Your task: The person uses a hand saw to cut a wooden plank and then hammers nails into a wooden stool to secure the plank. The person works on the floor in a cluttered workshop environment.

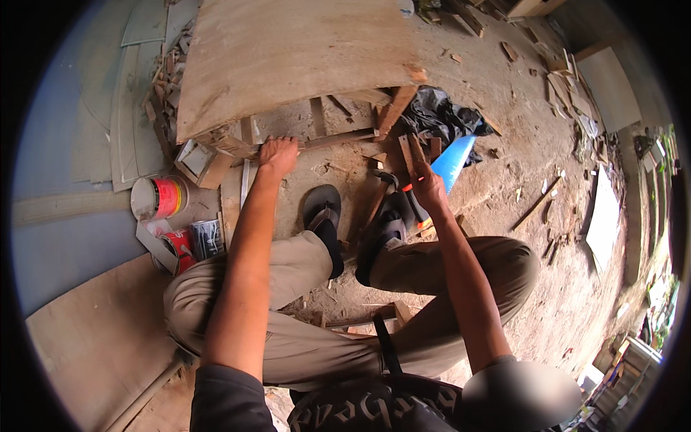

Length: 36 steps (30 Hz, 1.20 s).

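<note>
In front of me lies a plywood-topped wooden frame (pixel 299 50) with thin rails along its near side. My left hand (pixel 278 155) is closed over the near lower rail (pixel 335 140), towards the left end. My right hand (pixel 430 186) is closed round a short wooden strip (pixel 415 150) at the right of the frame; its fingertips are partly hidden. Beneath and beside that hand is what looks like a handsaw, with a blue tapering blade (pixel 455 160) and an orange-and-black handle. A hammer (pixel 382 189) rests between my feet, head towards the frame.
A crumpled black plastic bag (pixel 440 111) lies by the frame's right corner. Red-and-white cans (pixel 158 198) and a dark tin (pixel 207 239) stand at left, near leaning glass sheets (pixel 129 108). Wood scraps (pixel 540 204) are scattered right. A plywood sheet (pixel 93 338) lies at lower left.
</note>
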### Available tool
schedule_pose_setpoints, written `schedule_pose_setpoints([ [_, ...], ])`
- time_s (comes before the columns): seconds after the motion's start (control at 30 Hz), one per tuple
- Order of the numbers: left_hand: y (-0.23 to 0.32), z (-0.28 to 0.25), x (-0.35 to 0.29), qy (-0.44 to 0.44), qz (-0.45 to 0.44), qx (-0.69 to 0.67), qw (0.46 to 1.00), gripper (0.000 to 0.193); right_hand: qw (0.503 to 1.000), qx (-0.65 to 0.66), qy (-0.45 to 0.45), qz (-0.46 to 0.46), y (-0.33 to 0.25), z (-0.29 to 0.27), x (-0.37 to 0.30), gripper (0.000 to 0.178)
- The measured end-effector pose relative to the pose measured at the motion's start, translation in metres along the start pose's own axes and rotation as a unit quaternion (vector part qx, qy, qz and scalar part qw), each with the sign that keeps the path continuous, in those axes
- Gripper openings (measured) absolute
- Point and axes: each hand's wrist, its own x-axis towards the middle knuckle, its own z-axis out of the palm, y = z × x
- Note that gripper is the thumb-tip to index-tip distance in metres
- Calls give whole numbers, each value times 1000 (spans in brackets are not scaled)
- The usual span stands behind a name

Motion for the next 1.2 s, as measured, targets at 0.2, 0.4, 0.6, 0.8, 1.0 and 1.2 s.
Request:
schedule_pose_setpoints([
  [0.2, 13, 10, -12, 203, 95, 22, 974, 49, 999, -23, 18, -34, 3, -5, 1, 20],
  [0.4, 35, -40, -35, -102, 123, -33, 987, 39, 978, -199, -55, 16, -21, -9, -20, 50],
  [0.6, 79, -163, -104, 1, 233, -27, 972, 43, 956, -255, -143, -22, 10, 14, -40, 50],
  [0.8, 98, -208, -157, 12, 270, -137, 953, 48, 970, -233, -46, 48, 4, 32, -71, 28],
  [1.0, 132, -247, -144, 79, 267, -116, 954, 51, 969, -215, -110, 50, 7, 17, -74, 28],
  [1.2, 164, -260, -120, 38, 278, -120, 952, 45, 968, -212, -43, 123, 30, -22, -63, 32],
])
